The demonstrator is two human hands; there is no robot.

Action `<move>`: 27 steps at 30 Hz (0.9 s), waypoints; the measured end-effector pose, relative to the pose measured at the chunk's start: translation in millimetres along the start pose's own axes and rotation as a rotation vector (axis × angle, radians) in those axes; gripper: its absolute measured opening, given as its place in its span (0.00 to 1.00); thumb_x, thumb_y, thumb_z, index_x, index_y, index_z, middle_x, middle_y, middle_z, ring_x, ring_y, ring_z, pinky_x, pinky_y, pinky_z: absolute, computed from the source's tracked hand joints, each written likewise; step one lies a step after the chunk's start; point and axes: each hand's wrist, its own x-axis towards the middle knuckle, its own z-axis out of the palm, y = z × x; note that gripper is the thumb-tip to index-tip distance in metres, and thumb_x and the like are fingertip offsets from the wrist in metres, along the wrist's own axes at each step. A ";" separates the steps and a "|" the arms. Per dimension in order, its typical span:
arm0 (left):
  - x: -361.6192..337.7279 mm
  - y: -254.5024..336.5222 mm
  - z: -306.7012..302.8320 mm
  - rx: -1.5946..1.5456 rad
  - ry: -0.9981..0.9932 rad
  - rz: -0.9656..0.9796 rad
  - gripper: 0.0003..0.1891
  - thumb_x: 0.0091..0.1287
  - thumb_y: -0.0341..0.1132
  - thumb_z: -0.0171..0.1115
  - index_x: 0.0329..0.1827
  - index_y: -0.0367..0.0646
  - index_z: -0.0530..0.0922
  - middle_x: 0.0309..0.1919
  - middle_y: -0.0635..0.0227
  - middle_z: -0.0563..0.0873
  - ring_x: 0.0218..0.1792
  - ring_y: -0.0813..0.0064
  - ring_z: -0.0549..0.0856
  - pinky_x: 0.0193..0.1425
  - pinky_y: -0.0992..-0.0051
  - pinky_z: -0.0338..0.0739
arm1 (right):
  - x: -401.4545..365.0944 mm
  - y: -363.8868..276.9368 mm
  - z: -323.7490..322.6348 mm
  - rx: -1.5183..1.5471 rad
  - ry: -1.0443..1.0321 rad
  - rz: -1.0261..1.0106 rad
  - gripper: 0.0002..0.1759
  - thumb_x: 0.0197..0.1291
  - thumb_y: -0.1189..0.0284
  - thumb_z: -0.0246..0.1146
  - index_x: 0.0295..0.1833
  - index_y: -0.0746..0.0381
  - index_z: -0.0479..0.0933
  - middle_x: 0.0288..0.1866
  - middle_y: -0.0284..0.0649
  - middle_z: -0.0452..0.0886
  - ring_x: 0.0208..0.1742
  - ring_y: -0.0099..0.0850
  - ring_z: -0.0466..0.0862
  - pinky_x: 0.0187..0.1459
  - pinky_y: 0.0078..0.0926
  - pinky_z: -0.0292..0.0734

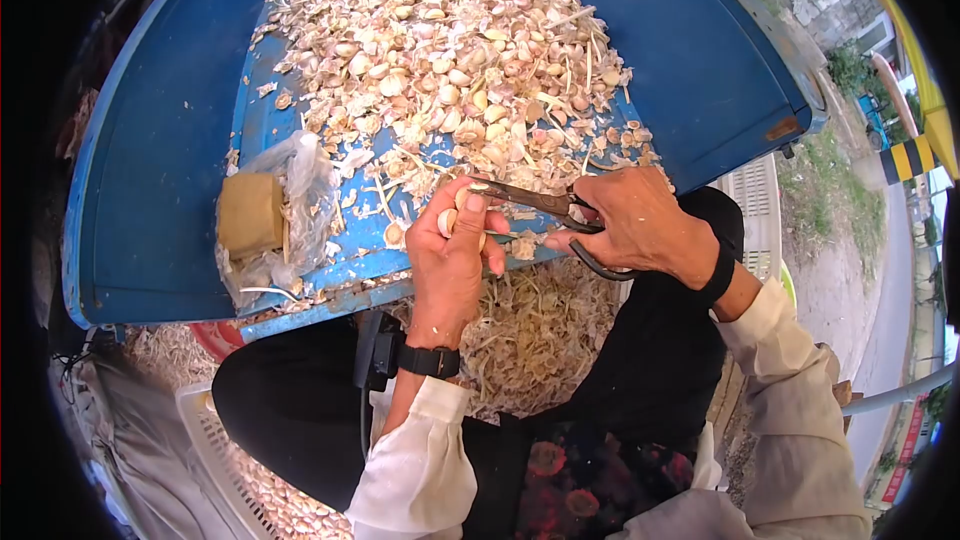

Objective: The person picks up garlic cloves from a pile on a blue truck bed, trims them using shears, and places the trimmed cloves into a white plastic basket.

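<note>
My left hand (450, 250) is closed round garlic cloves (447, 222), with the thumb pressed against them and pale clove sides showing between the fingers. In my right hand (645, 220) is a pair of dark scissors (530, 197), fingers through the handles. The blades point left, and their tips reach the top of the cloves at my left fingertips. Just beyond both hands, a large heap of garlic cloves and loose skins (440, 70) covers the middle of the blue metal tray (690, 60).
A tan block (250, 215) lies beside a clear plastic bag (305, 180) at the tray's left. Below the tray's front edge are piled skins and stalks (540, 340) between my legs. A white crate (215, 440) with cloves stands lower left; another pale crate (752, 200) is at right.
</note>
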 end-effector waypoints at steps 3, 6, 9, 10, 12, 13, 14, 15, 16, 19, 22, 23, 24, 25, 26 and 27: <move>0.0 6.3 -7.9 0.087 -0.037 0.014 0.17 0.73 0.39 0.60 0.56 0.35 0.77 0.35 0.65 0.84 0.23 0.85 0.77 0.18 0.85 0.69 | -1.5 1.9 4.4 0.116 -0.061 0.004 0.31 0.52 0.45 0.70 0.23 0.64 0.74 0.15 0.45 0.76 0.21 0.45 0.80 0.26 0.39 0.74; -3.1 4.5 -6.1 0.088 -0.071 0.015 0.16 0.73 0.37 0.60 0.55 0.35 0.78 0.35 0.64 0.85 0.24 0.85 0.78 0.18 0.86 0.70 | -1.4 -3.1 5.3 0.541 -0.277 0.150 0.28 0.53 0.49 0.72 0.23 0.64 0.75 0.14 0.41 0.75 0.18 0.35 0.79 0.24 0.34 0.72; -3.6 0.1 -4.1 0.000 -0.096 0.052 0.14 0.73 0.35 0.60 0.56 0.38 0.77 0.40 0.62 0.85 0.30 0.84 0.81 0.19 0.87 0.72 | 14.7 -11.9 -0.1 0.858 -0.416 0.327 0.25 0.53 0.52 0.73 0.25 0.64 0.77 0.13 0.35 0.72 0.18 0.21 0.75 0.23 0.27 0.70; -3.8 -2.8 -5.6 -0.127 -0.055 0.053 0.13 0.73 0.37 0.59 0.55 0.39 0.77 0.43 0.61 0.84 0.33 0.82 0.80 0.18 0.87 0.69 | 28.8 -6.3 2.4 0.740 -0.166 0.308 0.23 0.53 0.56 0.72 0.25 0.65 0.77 0.14 0.38 0.74 0.18 0.26 0.77 0.24 0.30 0.71; -3.5 -2.1 -6.5 -0.255 -0.018 0.060 0.13 0.74 0.38 0.58 0.55 0.40 0.76 0.46 0.61 0.83 0.36 0.80 0.80 0.17 0.88 0.67 | 60.3 5.2 10.6 0.612 0.085 0.282 0.21 0.54 0.59 0.72 0.26 0.66 0.77 0.15 0.42 0.76 0.19 0.31 0.79 0.25 0.33 0.73; -2.8 2.0 -9.5 -0.366 -0.015 0.013 0.12 0.75 0.39 0.55 0.53 0.41 0.76 0.47 0.61 0.82 0.38 0.78 0.80 0.17 0.89 0.66 | 80.4 10.4 19.7 0.450 0.157 0.255 0.17 0.53 0.63 0.71 0.27 0.66 0.77 0.17 0.44 0.77 0.20 0.36 0.79 0.25 0.34 0.72; -2.5 4.6 -12.6 -0.476 -0.006 -0.036 0.12 0.76 0.39 0.53 0.52 0.42 0.75 0.48 0.62 0.80 0.39 0.76 0.80 0.16 0.89 0.65 | 94.7 10.1 29.8 0.290 0.224 0.226 0.15 0.52 0.67 0.71 0.29 0.67 0.77 0.19 0.47 0.78 0.20 0.40 0.78 0.26 0.34 0.71; -1.3 4.1 -15.9 -0.476 0.002 -0.031 0.12 0.76 0.39 0.53 0.52 0.42 0.75 0.48 0.62 0.80 0.39 0.76 0.80 0.16 0.89 0.65 | 103.0 5.5 38.4 0.239 0.259 0.179 0.12 0.50 0.71 0.68 0.30 0.69 0.76 0.23 0.54 0.78 0.25 0.52 0.78 0.30 0.41 0.72; 0.8 1.5 -20.5 -0.545 0.011 -0.074 0.11 0.76 0.40 0.52 0.50 0.42 0.74 0.46 0.63 0.80 0.39 0.75 0.80 0.16 0.89 0.65 | 111.0 3.1 47.6 0.152 0.223 0.173 0.10 0.50 0.72 0.67 0.30 0.69 0.76 0.23 0.55 0.77 0.26 0.53 0.78 0.31 0.42 0.72; 4.9 -8.3 -31.3 -0.669 0.008 -0.118 0.10 0.77 0.40 0.51 0.46 0.42 0.73 0.41 0.66 0.78 0.39 0.74 0.80 0.15 0.90 0.64 | 121.8 2.6 47.2 0.113 0.147 0.180 0.09 0.50 0.73 0.66 0.32 0.68 0.77 0.23 0.53 0.79 0.27 0.50 0.81 0.31 0.42 0.75; 5.1 -4.0 -26.0 -0.693 -0.030 -0.160 0.11 0.77 0.39 0.52 0.51 0.40 0.74 0.41 0.62 0.80 0.37 0.74 0.82 0.15 0.91 0.67 | 111.5 11.8 32.7 0.597 0.093 0.234 0.10 0.50 0.72 0.69 0.34 0.67 0.78 0.24 0.45 0.82 0.26 0.39 0.84 0.29 0.35 0.78; 5.0 -2.4 -21.9 -0.697 -0.039 -0.162 0.11 0.77 0.39 0.52 0.51 0.40 0.74 0.41 0.62 0.80 0.37 0.74 0.82 0.15 0.91 0.67 | 105.5 15.1 29.9 1.047 0.069 0.266 0.11 0.50 0.72 0.71 0.35 0.66 0.78 0.24 0.39 0.82 0.25 0.31 0.83 0.28 0.30 0.77; 4.7 -1.3 -18.0 -0.642 -0.027 -0.202 0.13 0.76 0.41 0.53 0.52 0.40 0.75 0.39 0.64 0.81 0.37 0.75 0.84 0.16 0.90 0.67 | 97.2 17.6 28.6 1.169 0.074 0.263 0.13 0.50 0.73 0.74 0.36 0.65 0.77 0.29 0.32 0.81 0.28 0.19 0.80 0.30 0.21 0.76; 4.4 -0.8 -14.2 -0.584 -0.016 -0.242 0.14 0.76 0.43 0.54 0.52 0.41 0.75 0.38 0.65 0.82 0.37 0.76 0.86 0.16 0.89 0.66 | 88.5 9.6 23.1 1.166 0.086 0.269 0.13 0.50 0.73 0.74 0.36 0.65 0.77 0.29 0.32 0.81 0.28 0.19 0.80 0.30 0.21 0.76; 3.5 -1.2 -11.0 -0.583 -0.030 -0.248 0.14 0.76 0.43 0.54 0.52 0.41 0.75 0.38 0.65 0.82 0.37 0.76 0.86 0.16 0.89 0.66 | 78.5 -0.2 18.2 1.184 0.151 0.206 0.13 0.50 0.73 0.74 0.37 0.65 0.77 0.31 0.33 0.81 0.30 0.19 0.80 0.33 0.20 0.76; 2.5 -2.0 -8.7 -0.559 -0.037 -0.272 0.15 0.76 0.44 0.54 0.52 0.40 0.75 0.37 0.65 0.82 0.35 0.77 0.85 0.16 0.90 0.66 | 65.9 -10.3 9.7 1.199 0.219 0.143 0.13 0.51 0.73 0.74 0.38 0.65 0.77 0.33 0.34 0.82 0.32 0.19 0.79 0.35 0.19 0.76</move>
